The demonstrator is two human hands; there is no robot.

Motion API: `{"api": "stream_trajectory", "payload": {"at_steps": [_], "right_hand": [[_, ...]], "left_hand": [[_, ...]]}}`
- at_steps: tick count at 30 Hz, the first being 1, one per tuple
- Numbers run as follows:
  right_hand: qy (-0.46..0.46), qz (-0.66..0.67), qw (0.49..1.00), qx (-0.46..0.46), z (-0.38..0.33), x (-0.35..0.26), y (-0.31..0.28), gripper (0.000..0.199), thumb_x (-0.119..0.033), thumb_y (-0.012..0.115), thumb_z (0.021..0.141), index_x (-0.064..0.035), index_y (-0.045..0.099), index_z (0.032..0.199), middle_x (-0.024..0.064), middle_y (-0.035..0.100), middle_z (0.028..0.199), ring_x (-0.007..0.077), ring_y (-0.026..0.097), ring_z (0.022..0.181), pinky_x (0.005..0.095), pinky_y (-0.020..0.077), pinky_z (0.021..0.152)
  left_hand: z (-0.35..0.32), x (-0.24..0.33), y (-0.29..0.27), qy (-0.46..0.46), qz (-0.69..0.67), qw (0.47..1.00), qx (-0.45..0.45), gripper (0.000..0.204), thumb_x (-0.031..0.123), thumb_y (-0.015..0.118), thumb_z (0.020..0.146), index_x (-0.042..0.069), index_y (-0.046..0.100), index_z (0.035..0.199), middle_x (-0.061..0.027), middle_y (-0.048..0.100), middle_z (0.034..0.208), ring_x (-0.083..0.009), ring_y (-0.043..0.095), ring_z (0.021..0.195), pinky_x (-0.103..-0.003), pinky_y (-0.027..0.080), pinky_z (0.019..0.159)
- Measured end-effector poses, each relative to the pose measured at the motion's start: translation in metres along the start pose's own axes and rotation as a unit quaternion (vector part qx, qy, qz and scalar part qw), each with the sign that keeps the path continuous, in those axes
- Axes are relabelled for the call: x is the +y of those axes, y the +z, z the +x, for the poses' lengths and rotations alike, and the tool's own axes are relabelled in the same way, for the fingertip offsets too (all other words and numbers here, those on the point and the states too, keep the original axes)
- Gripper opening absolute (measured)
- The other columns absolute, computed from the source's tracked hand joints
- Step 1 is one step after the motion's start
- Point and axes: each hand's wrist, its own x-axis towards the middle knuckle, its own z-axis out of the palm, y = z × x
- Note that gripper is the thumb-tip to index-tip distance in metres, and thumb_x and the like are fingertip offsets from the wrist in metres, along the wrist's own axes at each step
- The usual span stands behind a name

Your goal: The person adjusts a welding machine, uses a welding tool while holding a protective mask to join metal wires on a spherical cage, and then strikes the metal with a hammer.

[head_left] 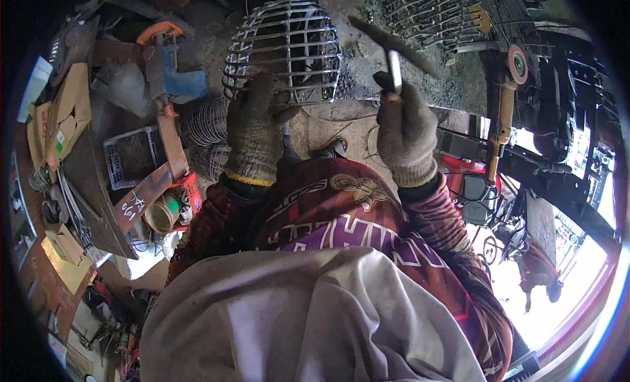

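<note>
My left hand, in a grey knit glove with a yellow cuff edge, is closed on the near lower edge of a domed cage of welded metal bars. The cage rests on the dark workbench. In my gloved right hand is a chipping hammer, held upright by its pale metal handle. Its long dark head, tapering at the ends, lies crosswise above the bench, to the right of the cage and apart from it. The glove hides the lower part of the handle.
Another rack of metal bars sits at the back right. An angle grinder stands at the bench's right side. On the left are a blue bench vise, coiled wire, a grey plastic crate and cardboard.
</note>
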Motion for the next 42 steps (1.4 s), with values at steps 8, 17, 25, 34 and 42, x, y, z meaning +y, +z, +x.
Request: {"api": "stream_trajectory", "payload": {"at_steps": [8, 17, 25, 34, 42], "right_hand": [[0.005, -0.080, 0.997, -0.008, 0.002, -0.004, -0.006, 0.022, -0.019, 0.057, 0.097, -0.0071, 0.062, 0.115, 0.0190, 0.063, 0.070, 0.0376, 0.066, 0.064, 0.0426, 0.0505, 0.056], [0.025, -0.059, 0.998, -0.028, 0.002, -0.004, -0.006, 0.028, -0.028, 0.052, 0.099, -0.0050, 0.059, 0.114, 0.0245, 0.065, 0.079, 0.0427, 0.066, 0.076, 0.0492, 0.0514, 0.064], [0.119, 0.108, 0.987, -0.005, -0.005, 0.009, -0.004, 0.025, -0.019, 0.053, 0.102, -0.0017, 0.064, 0.114, 0.0011, 0.057, 0.068, 0.0056, 0.051, 0.061, 0.0264, 0.0431, 0.055], [0.193, 0.227, 0.954, 0.034, -0.051, 0.043, -0.008, 0.030, -0.020, 0.048, 0.102, -0.0005, 0.064, 0.118, -0.0047, 0.051, 0.066, 0.0046, 0.045, 0.058, 0.0231, 0.0362, 0.053], [0.169, 0.148, 0.974, -0.031, -0.067, 0.041, -0.009, 0.027, -0.016, 0.050, 0.100, -0.0007, 0.064, 0.117, 0.0093, 0.058, 0.067, 0.0172, 0.057, 0.058, 0.0317, 0.0434, 0.055]], "left_hand": [[0.000, -0.002, -0.001, 0.034, 0.009, 0.999, 0.011, 0.026, 0.023, 0.071, 0.091, 0.007, 0.063, 0.109, -0.0049, 0.066, 0.095, -0.0162, 0.067, 0.082, -0.031, 0.060, 0.062], [0.002, -0.001, -0.005, 0.074, 0.070, 0.995, -0.017, 0.035, 0.023, 0.070, 0.090, 0.004, 0.061, 0.118, -0.0069, 0.066, 0.105, -0.0189, 0.066, 0.091, -0.034, 0.059, 0.072], [0.024, 0.016, -0.010, -0.008, -0.222, 0.962, -0.158, 0.031, 0.014, 0.062, 0.092, 0.005, 0.062, 0.122, -0.0088, 0.068, 0.112, -0.0224, 0.066, 0.099, -0.035, 0.055, 0.085], [0.040, 0.019, -0.017, 0.037, -0.164, 0.985, -0.029, 0.039, 0.033, 0.065, 0.092, 0.009, 0.062, 0.122, -0.0063, 0.070, 0.104, -0.0234, 0.069, 0.081, -0.040, 0.060, 0.065], [0.068, -0.005, -0.041, 0.035, -0.059, 0.995, -0.077, 0.047, 0.038, 0.063, 0.095, 0.011, 0.055, 0.133, -0.0056, 0.067, 0.116, -0.0217, 0.067, 0.092, -0.038, 0.058, 0.075]]}}
